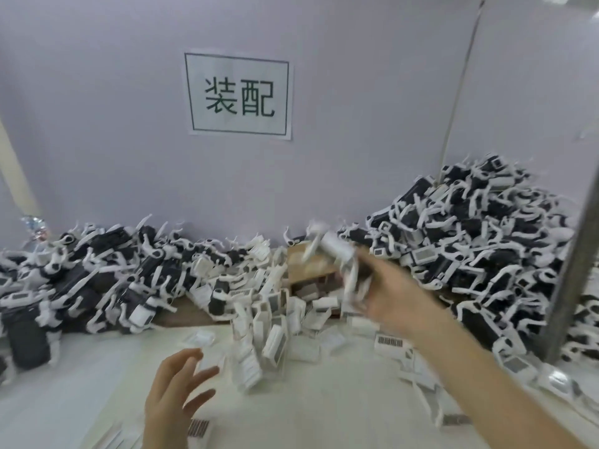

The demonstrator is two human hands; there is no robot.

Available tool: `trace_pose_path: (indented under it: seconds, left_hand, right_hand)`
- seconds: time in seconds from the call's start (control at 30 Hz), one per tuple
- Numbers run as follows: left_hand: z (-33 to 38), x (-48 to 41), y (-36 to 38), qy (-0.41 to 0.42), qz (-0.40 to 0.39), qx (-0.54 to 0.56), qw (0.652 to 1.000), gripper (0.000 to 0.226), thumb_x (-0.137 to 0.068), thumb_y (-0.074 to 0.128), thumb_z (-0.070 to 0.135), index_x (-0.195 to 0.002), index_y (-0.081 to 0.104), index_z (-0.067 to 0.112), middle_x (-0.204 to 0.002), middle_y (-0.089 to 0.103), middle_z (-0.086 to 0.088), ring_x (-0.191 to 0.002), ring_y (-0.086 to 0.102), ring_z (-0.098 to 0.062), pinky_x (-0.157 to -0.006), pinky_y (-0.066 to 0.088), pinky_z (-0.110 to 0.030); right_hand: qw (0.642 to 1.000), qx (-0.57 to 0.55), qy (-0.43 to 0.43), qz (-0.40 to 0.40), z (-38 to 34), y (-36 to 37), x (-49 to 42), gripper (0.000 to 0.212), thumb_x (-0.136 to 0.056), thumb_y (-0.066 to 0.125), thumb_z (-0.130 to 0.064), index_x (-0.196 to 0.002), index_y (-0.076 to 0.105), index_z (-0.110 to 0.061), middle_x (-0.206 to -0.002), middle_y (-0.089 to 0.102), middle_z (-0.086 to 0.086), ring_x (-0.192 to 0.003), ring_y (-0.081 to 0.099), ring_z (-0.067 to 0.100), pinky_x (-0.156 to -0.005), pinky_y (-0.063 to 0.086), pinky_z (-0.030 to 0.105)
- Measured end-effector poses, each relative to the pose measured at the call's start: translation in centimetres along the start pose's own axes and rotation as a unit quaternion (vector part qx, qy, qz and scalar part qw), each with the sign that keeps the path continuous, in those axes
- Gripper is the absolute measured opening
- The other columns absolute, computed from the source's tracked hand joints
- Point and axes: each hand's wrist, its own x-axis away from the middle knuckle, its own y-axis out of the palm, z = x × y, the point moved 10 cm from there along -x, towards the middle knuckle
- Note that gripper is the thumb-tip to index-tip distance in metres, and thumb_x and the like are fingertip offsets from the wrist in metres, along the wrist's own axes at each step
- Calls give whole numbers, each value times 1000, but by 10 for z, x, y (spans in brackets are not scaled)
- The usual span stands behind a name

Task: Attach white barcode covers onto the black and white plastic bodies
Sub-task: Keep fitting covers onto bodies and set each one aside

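Though the bodies are beyond counting, one heap of bodies (97, 273) lies left of the loose covers (269, 322) on the bench (81, 384), and a taller heap (479, 241) lies right of them. I cannot tell how many are finished, but plenty looks left. Just before the covers, the left hand (175, 393) is spread and empty. Above-right of them, the right hand (389, 296) grips one blurred body (337, 251).

A pale lilac-grey flat wall panel (97, 124) closes the back; a white paper sign with green characters inside a thin rectangular border (239, 96) is stuck to it; a thin grey rod (460, 92) slants down the panel's right part; a grey metal upright post (573, 270) leans at the right edge; a white matt tabletop (81, 384) lies below, softly and evenly lit.
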Motion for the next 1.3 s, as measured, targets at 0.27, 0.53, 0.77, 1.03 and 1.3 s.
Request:
trace_pose_path:
  seconds: [0.27, 0.53, 0.77, 1.03, 1.3]
  left_hand:
    - [-3, 1, 11, -37, -25, -37, 998, 19, -104, 44, 12, -94, 61, 10, -106, 62, -8, -103, 60, -39, -85, 43, -48]
    - [-2, 2, 11, -31, -17, -45, 998, 17, -102, 48, 9, -92, 62, 10, -105, 63, -9, -99, 60, -37, -74, 43, -42]
    - [1, 5, 2, 13, 20, -125, 992, 13, -98, 58, 5, -90, 66, 9, -99, 67, -11, -86, 67, -30, -68, 47, -37]
    - [28, 17, -4, 102, 64, -243, 963, 24, -94, 58, 5, -86, 65, 26, -99, 65, 6, -90, 63, -13, -62, 43, -27]
    - [55, -62, -6, 151, -51, -640, 752, 56, -96, 61, 28, -147, 38, 23, -151, 38, 3, -128, 51, -20, -103, 47, -40]
  right_hand:
    - [850, 257, -253, 384, -225, -66, -18, 35, -105, 38, -18, -131, 54, 0, -129, 57, 17, -118, 55, 29, -86, 40, 30]
    - [883, 455, -87, 78, 105, -20, 8, 39, -89, 66, -34, -126, 56, -32, -137, 52, -7, -121, 53, 12, -106, 41, 33]
    - [710, 698, -87, 16, 160, -10, 15, 55, -94, 52, -52, -145, 42, -35, -161, 22, -11, -148, 19, 7, -117, 12, 30]
    - [774, 609, -158, 78, 141, -14, 21, 43, -87, 73, -35, -118, 44, -30, -113, 50, -13, -111, 54, 13, -99, 41, 33]
    - [687, 717, -117, 20, 163, -2, 17, 55, -94, 55, -50, -143, 33, -40, -158, 22, -18, -146, 23, 3, -111, 22, 28]
